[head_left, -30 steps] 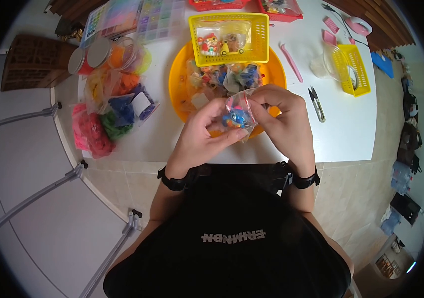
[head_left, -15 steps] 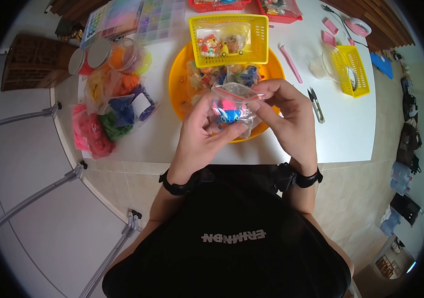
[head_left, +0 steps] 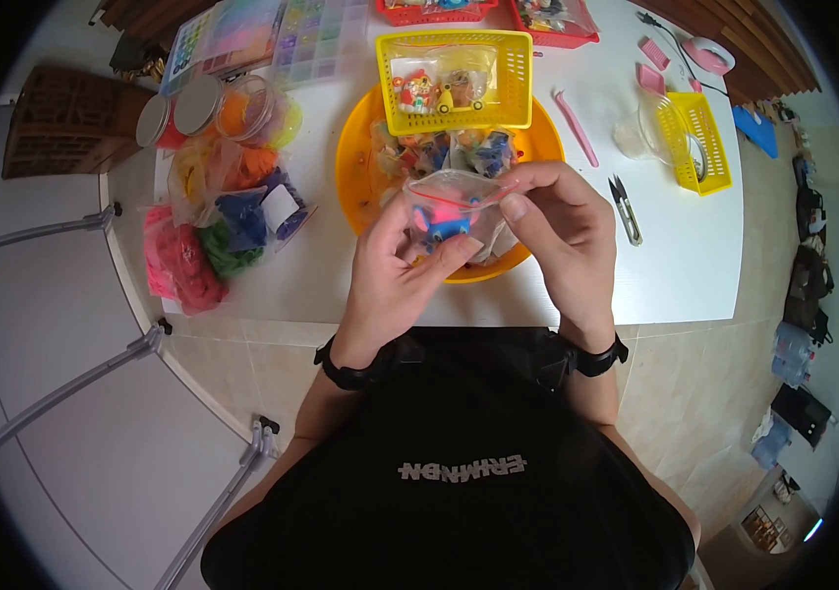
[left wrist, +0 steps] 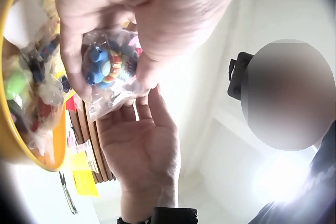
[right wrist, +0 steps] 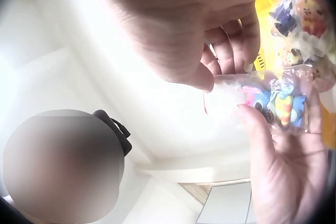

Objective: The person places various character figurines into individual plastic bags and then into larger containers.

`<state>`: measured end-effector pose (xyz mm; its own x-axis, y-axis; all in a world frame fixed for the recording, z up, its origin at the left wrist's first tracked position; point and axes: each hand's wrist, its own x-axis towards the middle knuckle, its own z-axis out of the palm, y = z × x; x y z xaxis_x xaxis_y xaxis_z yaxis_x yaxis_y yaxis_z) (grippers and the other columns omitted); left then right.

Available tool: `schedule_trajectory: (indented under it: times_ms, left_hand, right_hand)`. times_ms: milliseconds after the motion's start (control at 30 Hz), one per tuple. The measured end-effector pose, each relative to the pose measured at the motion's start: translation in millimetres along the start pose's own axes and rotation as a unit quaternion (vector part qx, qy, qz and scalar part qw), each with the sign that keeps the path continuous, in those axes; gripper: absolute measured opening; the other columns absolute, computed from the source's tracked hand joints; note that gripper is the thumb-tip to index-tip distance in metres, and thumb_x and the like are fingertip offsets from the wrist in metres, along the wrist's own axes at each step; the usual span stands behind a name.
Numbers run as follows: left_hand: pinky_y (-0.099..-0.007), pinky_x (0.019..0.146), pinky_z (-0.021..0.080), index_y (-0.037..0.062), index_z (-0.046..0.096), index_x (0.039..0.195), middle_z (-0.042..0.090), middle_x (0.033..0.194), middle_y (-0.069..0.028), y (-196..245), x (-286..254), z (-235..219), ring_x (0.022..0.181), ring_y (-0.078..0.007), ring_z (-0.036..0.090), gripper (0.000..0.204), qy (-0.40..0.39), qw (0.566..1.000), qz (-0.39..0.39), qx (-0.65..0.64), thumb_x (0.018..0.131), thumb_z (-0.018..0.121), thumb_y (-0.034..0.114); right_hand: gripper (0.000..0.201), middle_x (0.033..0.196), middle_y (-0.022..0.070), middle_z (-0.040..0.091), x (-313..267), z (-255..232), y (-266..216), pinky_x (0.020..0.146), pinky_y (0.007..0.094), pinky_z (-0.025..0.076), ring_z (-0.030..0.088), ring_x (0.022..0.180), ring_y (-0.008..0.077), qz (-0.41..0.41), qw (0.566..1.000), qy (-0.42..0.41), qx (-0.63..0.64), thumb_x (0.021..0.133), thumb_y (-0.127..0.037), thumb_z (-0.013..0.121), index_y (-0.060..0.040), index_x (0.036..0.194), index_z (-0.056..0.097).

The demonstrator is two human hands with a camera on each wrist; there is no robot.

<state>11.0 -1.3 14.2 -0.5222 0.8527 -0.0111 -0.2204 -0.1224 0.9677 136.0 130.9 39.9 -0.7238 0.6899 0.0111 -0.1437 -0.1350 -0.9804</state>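
Over the orange basin (head_left: pixel 352 147), both hands hold a small clear zip bag (head_left: pixel 463 184) with a red strip along its mouth. Inside the bag lies a blue figurine (head_left: pixel 444 226) with pink ears; the left wrist view shows a red and yellow striped part on the blue figurine (left wrist: pixel 100 69). My left hand (head_left: pixel 390 285) grips the bag's body from the left, its thumb across the front. On the other side my right hand (head_left: pixel 575 246) pinches the bag's mouth at its right corner between thumb and fingers. Several bagged figurines (head_left: pixel 488 152) lie in the basin below.
A yellow basket (head_left: pixel 527 79) with two bagged figures overlaps the basin's back. Bags of coloured material (head_left: pixel 242 221) and lidded jars (head_left: pixel 198 103) stand left. To the right are thread snips (head_left: pixel 627 211), a pink tool (head_left: pixel 577 128) and another yellow basket (head_left: pixel 709 147).
The bag has been turned so its red-stripped mouth faces up and the figurine shows its blue and pink front. The right hand has shifted to the bag's upper right corner.
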Motion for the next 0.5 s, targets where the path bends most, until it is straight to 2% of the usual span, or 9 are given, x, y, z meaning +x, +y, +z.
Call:
schedule_trajectory:
  times_ms: [33, 133, 233, 333, 433, 500]
  left_hand:
    - [-0.0243, 0.087, 0.052, -0.0010, 0.058, 0.126, 0.063, 0.114, -0.0039, 0, 0, 0, 0.101, -0.0075, 0.060, 0.036, 0.006, 1.000, 0.004, 0.006, 0.093, 0.075, 0.003]
    - [-0.0211, 0.078, 0.049, 0.0008, 0.062, 0.121, 0.064, 0.110, -0.0012, -4, -1, -6, 0.093, -0.0049, 0.058, 0.033, 0.008, 0.998, -0.004, 0.069, 0.092, 0.077, 0.006]
    - [-0.0217, 0.075, 0.047, 0.0017, 0.065, 0.120, 0.067, 0.105, -0.0011, -7, -2, -7, 0.086, -0.0054, 0.056, 0.034, 0.020, 0.995, 0.004, 0.098, 0.090, 0.078, 0.006]
    - [-0.0241, 0.075, 0.047, 0.0020, 0.065, 0.122, 0.069, 0.102, -0.0032, -6, 0, -5, 0.083, -0.0080, 0.057, 0.036, 0.017, 0.990, 0.039, 0.137, 0.089, 0.079, 0.007]
    - [-0.0265, 0.075, 0.048, 0.0016, 0.065, 0.123, 0.070, 0.100, -0.0057, -9, 1, -4, 0.083, -0.0112, 0.058, 0.037, 0.033, 0.986, 0.080, 0.143, 0.089, 0.079, 0.008]
    - [-0.0272, 0.076, 0.049, 0.0015, 0.065, 0.123, 0.070, 0.101, -0.0060, -10, 0, -7, 0.083, -0.0119, 0.058, 0.037, 0.035, 0.982, 0.081, 0.164, 0.089, 0.079, 0.008]
  right_hand:
    - [0.021, 0.106, 0.0040, 0.068, 0, 1, -1, 0.082, 0.0261, 0.050, 0.061, 0.094, 0.0096, -0.014, 1.000, 0.002, -0.003, 0.095, -0.006, 0.071, -0.0001, 0.115, 0.067]
    - [0.023, 0.113, 0.0108, 0.068, 6, -7, -5, 0.086, 0.0313, 0.051, 0.063, 0.099, 0.0178, -0.161, 0.980, -0.023, -0.118, 0.090, -0.009, 0.073, -0.0005, 0.110, 0.069]
    - [0.021, 0.118, 0.0159, 0.066, 11, -13, -18, 0.086, 0.0355, 0.053, 0.065, 0.102, 0.0270, -0.257, 0.916, -0.075, -0.300, 0.084, -0.012, 0.076, -0.0011, 0.102, 0.071]
    - [0.017, 0.115, 0.0159, 0.068, 11, -9, -22, 0.084, 0.0377, 0.054, 0.067, 0.100, 0.0321, -0.249, 0.907, -0.084, -0.328, 0.082, -0.012, 0.077, -0.0020, 0.095, 0.073]
    - [0.020, 0.110, 0.0142, 0.071, 12, -13, -20, 0.081, 0.0392, 0.055, 0.069, 0.095, 0.0324, -0.273, 0.883, -0.114, -0.364, 0.081, -0.015, 0.079, -0.0017, 0.096, 0.073]
    - [0.022, 0.106, 0.0133, 0.072, 12, -12, -24, 0.080, 0.0394, 0.055, 0.069, 0.091, 0.0321, -0.297, 0.864, -0.115, -0.389, 0.081, -0.017, 0.081, -0.0016, 0.095, 0.074]
